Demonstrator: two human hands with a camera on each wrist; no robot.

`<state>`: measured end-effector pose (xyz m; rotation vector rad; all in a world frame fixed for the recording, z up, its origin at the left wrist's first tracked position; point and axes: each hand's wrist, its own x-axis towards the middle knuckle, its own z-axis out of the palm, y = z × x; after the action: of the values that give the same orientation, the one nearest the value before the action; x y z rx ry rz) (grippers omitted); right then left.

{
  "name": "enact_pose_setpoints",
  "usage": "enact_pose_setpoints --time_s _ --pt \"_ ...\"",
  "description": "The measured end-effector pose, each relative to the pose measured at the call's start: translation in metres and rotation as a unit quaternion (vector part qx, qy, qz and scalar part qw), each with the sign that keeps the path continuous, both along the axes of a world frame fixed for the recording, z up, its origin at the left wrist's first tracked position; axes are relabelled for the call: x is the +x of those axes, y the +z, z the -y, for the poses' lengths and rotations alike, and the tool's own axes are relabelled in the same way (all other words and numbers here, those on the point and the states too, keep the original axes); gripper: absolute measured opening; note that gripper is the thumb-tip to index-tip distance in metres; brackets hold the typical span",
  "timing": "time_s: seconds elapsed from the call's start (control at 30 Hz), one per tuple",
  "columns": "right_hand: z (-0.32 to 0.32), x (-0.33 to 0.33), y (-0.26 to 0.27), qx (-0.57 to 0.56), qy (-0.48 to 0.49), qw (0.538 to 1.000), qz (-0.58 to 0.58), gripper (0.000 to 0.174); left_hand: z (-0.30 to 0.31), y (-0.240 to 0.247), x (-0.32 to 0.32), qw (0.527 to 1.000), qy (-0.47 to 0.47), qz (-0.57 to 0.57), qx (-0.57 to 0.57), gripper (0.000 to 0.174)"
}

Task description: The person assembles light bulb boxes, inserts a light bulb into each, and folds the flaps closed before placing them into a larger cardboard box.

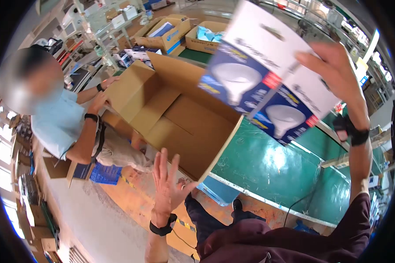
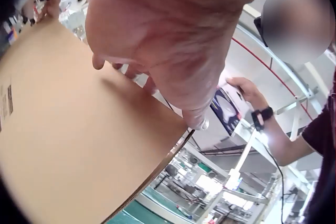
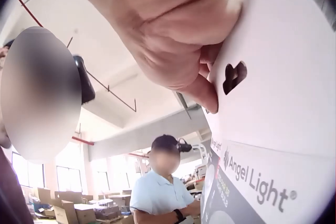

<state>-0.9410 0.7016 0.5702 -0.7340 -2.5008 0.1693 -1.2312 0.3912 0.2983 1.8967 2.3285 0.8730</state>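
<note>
My right hand (image 1: 338,74) grips two light bulb boxes, raised above the green table. One light bulb box (image 1: 239,65) is white and dark blue with a bulb picture; the other light bulb box (image 1: 289,118) sits against it. In the right wrist view, the thumb and fingers lie at the white panel (image 3: 283,92) near its cut-out hole. An open cardboard carton (image 1: 195,127) stands tilted in front of me, its bottom bare. My left hand (image 1: 169,188) is at its near wall with fingers straight and spread. In the left wrist view, that thumb lies along the carton's rim (image 2: 176,148).
Across the carton, a person in a light blue shirt (image 1: 59,127) has both hands on its far-left side. The green table (image 1: 267,162) extends to the right. More cartons (image 1: 166,37) stand behind. A blue stool (image 1: 217,190) is beneath the table edge.
</note>
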Motion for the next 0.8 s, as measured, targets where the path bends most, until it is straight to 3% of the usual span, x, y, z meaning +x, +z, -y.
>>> enact_pose_setpoints --time_s 0.07,0.13,0.17,0.2,0.23,0.3,0.47,0.53,0.6,0.7,0.8 --pt "0.005 -0.077 -0.011 -0.034 0.055 0.997 -0.052 0.042 -0.003 -0.012 -0.016 0.998 -0.064 -0.007 -0.007 0.086" --pt "0.004 -0.147 -0.036 -0.008 0.019 1.000 0.005 0.038 -0.004 -0.018 -0.033 0.992 -0.127 -0.006 0.006 0.083" --pt "0.014 -0.181 -0.047 -0.062 -0.004 0.998 0.032 0.037 -0.008 -0.015 -0.034 0.990 -0.135 0.004 0.028 0.076" --pt "0.021 -0.212 -0.060 -0.051 0.022 0.997 0.060 0.034 -0.011 -0.023 -0.036 0.990 -0.135 0.015 0.045 0.073" --pt "0.008 -0.239 -0.094 -0.007 0.055 0.996 0.068 0.031 -0.015 -0.031 -0.039 0.989 -0.135 0.022 0.061 0.071" --pt "0.002 -0.278 -0.148 -0.066 0.078 0.989 0.103 0.026 -0.025 -0.033 -0.046 0.986 -0.137 0.023 0.091 0.060" --pt "0.011 -0.286 -0.262 -0.152 0.051 0.969 0.186 0.014 -0.049 -0.043 -0.047 0.977 -0.137 0.085 0.138 0.049" --pt "0.037 -0.269 -0.305 -0.175 0.114 0.941 0.266 0.014 -0.052 -0.048 -0.045 0.970 -0.146 0.117 0.154 0.049" --pt "0.074 -0.259 -0.333 -0.270 0.098 0.900 0.329 0.022 -0.046 -0.051 -0.048 0.966 -0.174 0.126 0.146 0.050" --pt "0.077 -0.266 -0.343 -0.468 0.251 0.793 0.298 0.034 -0.038 -0.056 -0.059 0.958 -0.207 0.131 0.146 0.048" --pt "0.027 -0.289 -0.324 -0.553 0.092 0.755 0.340 0.043 -0.027 -0.057 -0.070 0.954 -0.219 0.145 0.146 0.043"
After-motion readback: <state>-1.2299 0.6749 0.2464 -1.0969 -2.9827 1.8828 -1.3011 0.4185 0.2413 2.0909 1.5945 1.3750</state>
